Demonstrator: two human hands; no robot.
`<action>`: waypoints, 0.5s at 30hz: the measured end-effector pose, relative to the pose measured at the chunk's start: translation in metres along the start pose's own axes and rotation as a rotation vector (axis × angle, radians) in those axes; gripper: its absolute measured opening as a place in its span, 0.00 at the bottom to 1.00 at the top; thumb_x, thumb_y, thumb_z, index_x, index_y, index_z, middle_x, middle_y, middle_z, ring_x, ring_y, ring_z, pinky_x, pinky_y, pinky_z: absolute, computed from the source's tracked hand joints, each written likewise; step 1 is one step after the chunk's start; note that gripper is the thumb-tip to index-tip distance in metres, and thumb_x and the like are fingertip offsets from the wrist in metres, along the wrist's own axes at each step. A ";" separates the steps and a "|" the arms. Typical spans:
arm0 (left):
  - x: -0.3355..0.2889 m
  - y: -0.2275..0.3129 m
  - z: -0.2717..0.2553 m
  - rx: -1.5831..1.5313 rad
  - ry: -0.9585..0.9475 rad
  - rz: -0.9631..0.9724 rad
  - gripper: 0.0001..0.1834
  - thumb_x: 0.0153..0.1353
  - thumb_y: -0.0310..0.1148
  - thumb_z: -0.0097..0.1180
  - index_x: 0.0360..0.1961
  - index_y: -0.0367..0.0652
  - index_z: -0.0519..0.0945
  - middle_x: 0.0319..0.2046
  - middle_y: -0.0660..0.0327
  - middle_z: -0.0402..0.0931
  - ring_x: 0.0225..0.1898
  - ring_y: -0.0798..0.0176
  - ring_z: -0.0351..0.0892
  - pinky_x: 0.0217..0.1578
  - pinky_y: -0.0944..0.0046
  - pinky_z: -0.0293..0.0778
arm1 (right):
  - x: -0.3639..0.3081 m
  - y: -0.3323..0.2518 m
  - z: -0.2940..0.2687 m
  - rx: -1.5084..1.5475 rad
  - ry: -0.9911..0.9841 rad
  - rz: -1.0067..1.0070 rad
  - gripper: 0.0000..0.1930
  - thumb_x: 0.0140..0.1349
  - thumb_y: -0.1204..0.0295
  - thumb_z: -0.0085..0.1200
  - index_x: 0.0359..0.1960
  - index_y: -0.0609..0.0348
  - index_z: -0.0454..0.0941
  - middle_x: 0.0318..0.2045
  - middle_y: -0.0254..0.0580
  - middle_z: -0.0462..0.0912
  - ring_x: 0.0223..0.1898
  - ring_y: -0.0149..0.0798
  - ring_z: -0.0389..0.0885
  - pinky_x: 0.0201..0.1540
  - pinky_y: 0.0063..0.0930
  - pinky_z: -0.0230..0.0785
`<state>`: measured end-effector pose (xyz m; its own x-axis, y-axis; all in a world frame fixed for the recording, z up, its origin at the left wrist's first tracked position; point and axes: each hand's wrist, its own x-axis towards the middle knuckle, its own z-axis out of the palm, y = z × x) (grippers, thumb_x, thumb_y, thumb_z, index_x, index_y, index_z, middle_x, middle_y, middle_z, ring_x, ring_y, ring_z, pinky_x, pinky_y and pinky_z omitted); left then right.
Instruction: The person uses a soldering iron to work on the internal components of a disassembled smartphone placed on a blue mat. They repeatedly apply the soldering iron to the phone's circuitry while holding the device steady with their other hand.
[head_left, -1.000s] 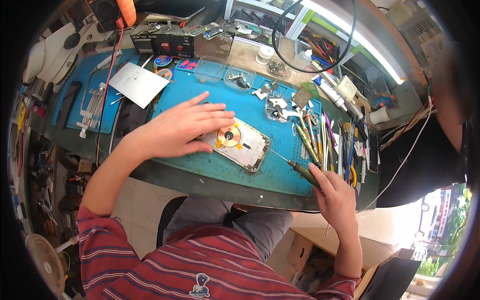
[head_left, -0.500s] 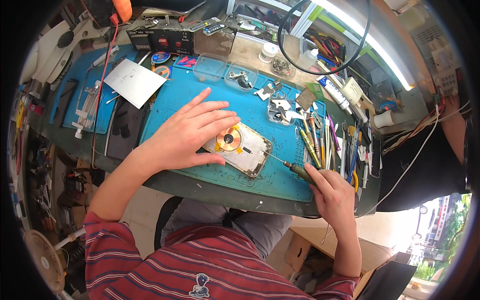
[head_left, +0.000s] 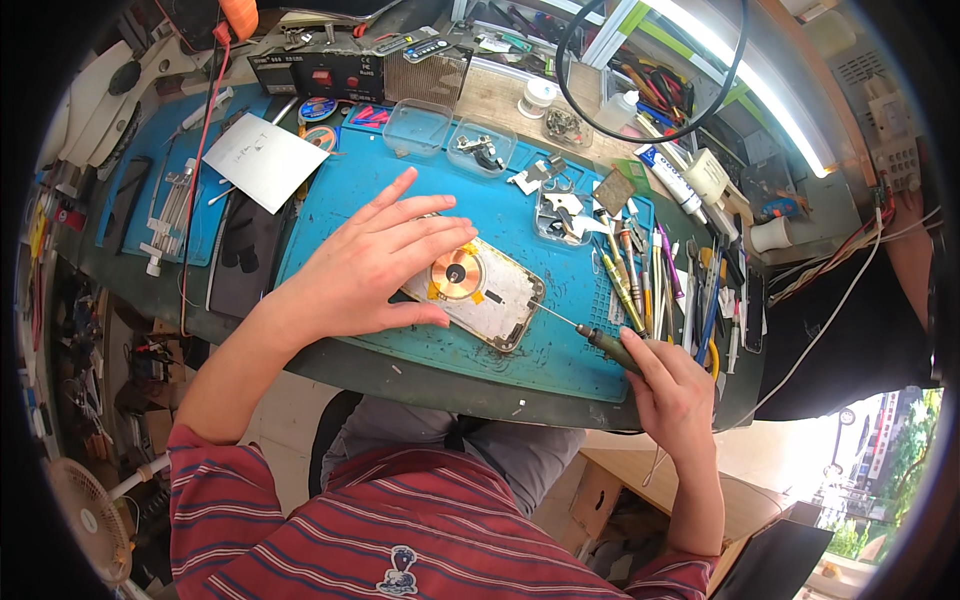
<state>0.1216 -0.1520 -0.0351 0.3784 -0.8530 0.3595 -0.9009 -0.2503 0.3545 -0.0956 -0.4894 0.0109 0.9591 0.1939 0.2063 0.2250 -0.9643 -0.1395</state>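
Observation:
An opened phone (head_left: 507, 322), its pale metal inside and round copper coil showing, lies on the blue work mat (head_left: 370, 205). Across its left end reaches my left hand (head_left: 385, 255), thumb at the near edge and index finger at the far edge, holding it against the mat; the other fingers stretch beyond. My right hand (head_left: 672, 385) grips a pen-like tool (head_left: 606, 345) with a dark green handle. The thin metal shaft points left, its tip at the phone's right end. Whether the tip touches is too small to tell.
Clear plastic boxes with small parts (head_left: 481, 150) stand behind the phone. Tweezers, pens and brushes (head_left: 640, 275) crowd the right side. A white card (head_left: 262, 160) and a metal clamp (head_left: 172, 218) lie at left. Another person's arm (head_left: 908, 255) shows at far right.
The tool and my right hand have shifted slightly to the right and down. My left hand stays on the phone, nearly unmoved. The whole view has shifted a little.

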 end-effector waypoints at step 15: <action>-0.001 0.000 0.000 0.015 0.008 -0.006 0.49 0.51 0.52 0.81 0.72 0.43 0.76 0.66 0.58 0.81 0.76 0.49 0.71 0.83 0.33 0.50 | -0.003 -0.001 0.002 -0.040 -0.035 -0.064 0.32 0.61 0.80 0.66 0.69 0.45 0.83 0.44 0.36 0.85 0.35 0.42 0.82 0.36 0.37 0.75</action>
<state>0.1211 -0.1513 -0.0356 0.3854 -0.8476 0.3646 -0.9017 -0.2621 0.3439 -0.0980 -0.4883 0.0082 0.9486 0.2606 0.1794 0.2793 -0.9562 -0.0881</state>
